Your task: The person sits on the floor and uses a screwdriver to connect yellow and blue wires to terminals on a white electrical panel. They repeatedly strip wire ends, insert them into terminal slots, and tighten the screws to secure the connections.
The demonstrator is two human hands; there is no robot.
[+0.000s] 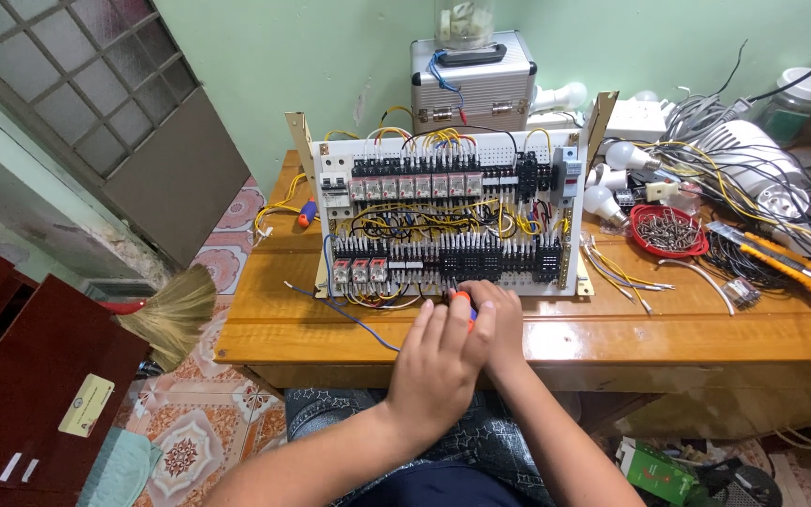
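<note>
A white control panel point(443, 211) full of relays, terminal blocks and yellow wires leans upright on a wooden table point(274, 319). My left hand point(438, 361) and my right hand point(499, 314) are bunched together at the panel's lower edge, near the black relay sockets point(495, 258). Between them sits a screwdriver with an orange and blue handle point(463, 299), gripped by the right hand, its tip hidden. My left hand rests over the right one with curled fingers; whether it also holds the tool is unclear. A blue wire point(349, 317) runs from the panel across the table.
A red bowl of screws point(668, 230), white bulbs point(612, 178), tangled cables and orange-handled tools point(781, 258) crowd the table's right side. A metal case point(471, 80) stands behind the panel. A broom point(175, 310) and a dark red cabinet point(30, 376) stand at the left.
</note>
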